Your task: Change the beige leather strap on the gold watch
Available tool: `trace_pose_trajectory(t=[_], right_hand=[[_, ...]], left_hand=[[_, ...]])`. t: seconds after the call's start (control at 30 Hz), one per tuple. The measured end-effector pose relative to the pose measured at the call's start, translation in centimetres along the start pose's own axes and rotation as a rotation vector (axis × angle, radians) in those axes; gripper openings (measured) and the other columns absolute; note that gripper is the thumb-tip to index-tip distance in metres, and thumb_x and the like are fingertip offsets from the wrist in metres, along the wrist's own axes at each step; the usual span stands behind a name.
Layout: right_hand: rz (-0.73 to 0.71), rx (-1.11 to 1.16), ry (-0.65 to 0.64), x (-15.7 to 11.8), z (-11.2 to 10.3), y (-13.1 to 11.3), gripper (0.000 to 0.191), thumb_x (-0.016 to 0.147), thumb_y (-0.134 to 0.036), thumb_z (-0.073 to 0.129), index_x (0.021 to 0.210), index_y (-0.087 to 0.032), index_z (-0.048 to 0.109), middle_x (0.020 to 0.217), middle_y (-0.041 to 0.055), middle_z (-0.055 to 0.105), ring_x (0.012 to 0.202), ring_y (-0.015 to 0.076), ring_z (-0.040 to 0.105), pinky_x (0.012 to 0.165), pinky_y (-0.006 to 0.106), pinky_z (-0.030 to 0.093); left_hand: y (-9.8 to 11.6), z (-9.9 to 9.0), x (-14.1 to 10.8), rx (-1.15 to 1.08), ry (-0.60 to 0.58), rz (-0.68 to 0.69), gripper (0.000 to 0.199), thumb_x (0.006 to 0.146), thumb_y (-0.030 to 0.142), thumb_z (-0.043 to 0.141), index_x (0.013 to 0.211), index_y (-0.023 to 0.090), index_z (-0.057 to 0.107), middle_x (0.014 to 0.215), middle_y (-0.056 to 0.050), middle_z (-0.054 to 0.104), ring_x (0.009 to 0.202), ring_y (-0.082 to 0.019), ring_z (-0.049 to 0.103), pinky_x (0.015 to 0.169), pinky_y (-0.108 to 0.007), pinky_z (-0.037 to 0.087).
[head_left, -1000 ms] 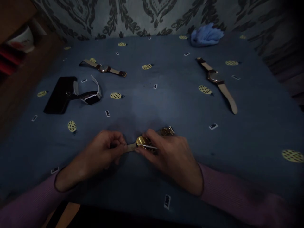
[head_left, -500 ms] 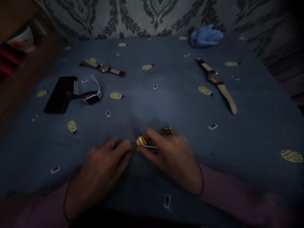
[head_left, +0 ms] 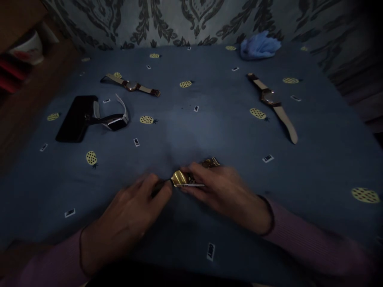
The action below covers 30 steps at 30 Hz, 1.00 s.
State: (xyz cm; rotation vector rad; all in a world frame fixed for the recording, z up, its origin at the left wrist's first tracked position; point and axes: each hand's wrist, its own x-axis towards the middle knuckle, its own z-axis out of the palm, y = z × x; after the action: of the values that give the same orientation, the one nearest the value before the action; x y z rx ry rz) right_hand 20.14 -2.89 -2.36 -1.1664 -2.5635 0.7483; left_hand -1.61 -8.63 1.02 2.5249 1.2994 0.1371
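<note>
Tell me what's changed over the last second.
The left hand turned over and moved right, closer to the gold watch, now hiding the pale strap; its grip can't be made out. The right hand shifted slightly right at the wrist, still holding the watch. The blue cloth and smartwatch stayed put.

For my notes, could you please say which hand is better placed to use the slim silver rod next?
Probably the right hand: it holds the rod at the gold watch; the left hand appears clear of the rod.
</note>
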Motion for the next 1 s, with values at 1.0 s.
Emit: trace_pose_trajectory(t=[1.0], right_hand=[[-0.050, 0.023, 0.037, -0.3, 0.5, 0.4, 0.027, 0.097, -0.038, 0.052, 0.111, -0.017, 0.064, 0.075, 0.0043, 0.074, 0.064, 0.0177, 0.068, 0.059, 0.026, 0.046]], left_hand=[[-1.9, 2.8, -0.8, -0.164, 0.300, 0.073, 0.018, 0.098, 0.014, 0.045, 0.101, 0.018, 0.062, 0.109, -0.007, 0.063, 0.098, -0.015, 0.063, 0.086, -0.028, 0.057]])
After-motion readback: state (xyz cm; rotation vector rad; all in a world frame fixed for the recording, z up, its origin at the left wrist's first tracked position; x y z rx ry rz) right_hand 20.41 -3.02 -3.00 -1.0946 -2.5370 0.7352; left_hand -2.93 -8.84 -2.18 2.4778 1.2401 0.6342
